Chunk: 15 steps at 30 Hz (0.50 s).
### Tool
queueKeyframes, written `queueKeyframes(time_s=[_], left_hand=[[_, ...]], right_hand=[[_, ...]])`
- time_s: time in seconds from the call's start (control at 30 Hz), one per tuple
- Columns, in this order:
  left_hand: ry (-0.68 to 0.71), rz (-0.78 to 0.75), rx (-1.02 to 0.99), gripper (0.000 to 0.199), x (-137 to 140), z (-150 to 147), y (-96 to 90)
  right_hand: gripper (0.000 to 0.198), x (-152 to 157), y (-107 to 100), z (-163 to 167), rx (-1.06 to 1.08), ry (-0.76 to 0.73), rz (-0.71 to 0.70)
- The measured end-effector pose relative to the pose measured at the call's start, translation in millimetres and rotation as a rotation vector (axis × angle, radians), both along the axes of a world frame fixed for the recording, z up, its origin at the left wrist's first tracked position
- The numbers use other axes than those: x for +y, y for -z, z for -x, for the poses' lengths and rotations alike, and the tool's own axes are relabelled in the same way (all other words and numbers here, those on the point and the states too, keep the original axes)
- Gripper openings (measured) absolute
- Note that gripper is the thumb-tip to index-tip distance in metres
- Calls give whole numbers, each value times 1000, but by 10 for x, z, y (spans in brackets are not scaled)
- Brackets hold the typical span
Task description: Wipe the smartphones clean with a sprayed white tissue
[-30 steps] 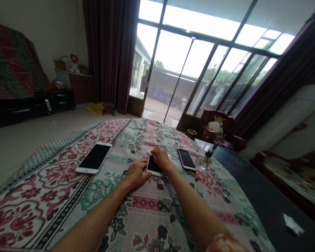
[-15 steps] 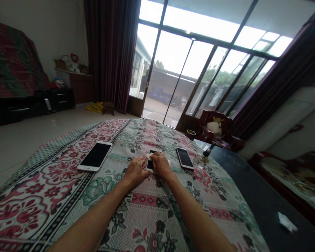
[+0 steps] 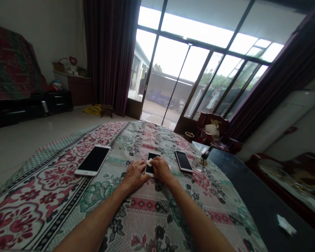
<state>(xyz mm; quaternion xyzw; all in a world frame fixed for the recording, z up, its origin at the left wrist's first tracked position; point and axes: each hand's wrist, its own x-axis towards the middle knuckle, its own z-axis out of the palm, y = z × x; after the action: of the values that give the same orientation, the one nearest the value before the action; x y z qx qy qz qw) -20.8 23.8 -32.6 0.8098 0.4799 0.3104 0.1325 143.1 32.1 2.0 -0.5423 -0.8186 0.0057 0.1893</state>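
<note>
A smartphone with a dark screen and white frame lies flat on the patterned tablecloth, partly hidden under my hands. My left hand is closed along its left side, the thumb near its lower edge. Pinched in the fingers of my right hand is a small white piece, like a tissue or cloth, pressed on the screen. To the left lies a larger white phone, screen up. Another phone with a pinkish edge lies to the right.
A clear glass container with a dark-handled item stands at the cloth's right side. Beyond it runs a dark surface with a crumpled white tissue. A carved wooden chair stands near the glass doors.
My right hand has slid slightly toward me over the phone with the white tissue, so more of the screen's upper part shows. The left hand keeps its place. The view has tilted a little.
</note>
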Motion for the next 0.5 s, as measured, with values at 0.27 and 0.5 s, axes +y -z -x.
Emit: queueKeyframes(time_s=[0.27, 0.5], left_hand=[[6, 5, 7, 26, 1, -1, -56], [7, 4, -5, 27, -26, -11, -83]], right_hand=[[32, 631, -32, 66, -81, 103, 21], [32, 672, 4, -82, -58, 214, 25]])
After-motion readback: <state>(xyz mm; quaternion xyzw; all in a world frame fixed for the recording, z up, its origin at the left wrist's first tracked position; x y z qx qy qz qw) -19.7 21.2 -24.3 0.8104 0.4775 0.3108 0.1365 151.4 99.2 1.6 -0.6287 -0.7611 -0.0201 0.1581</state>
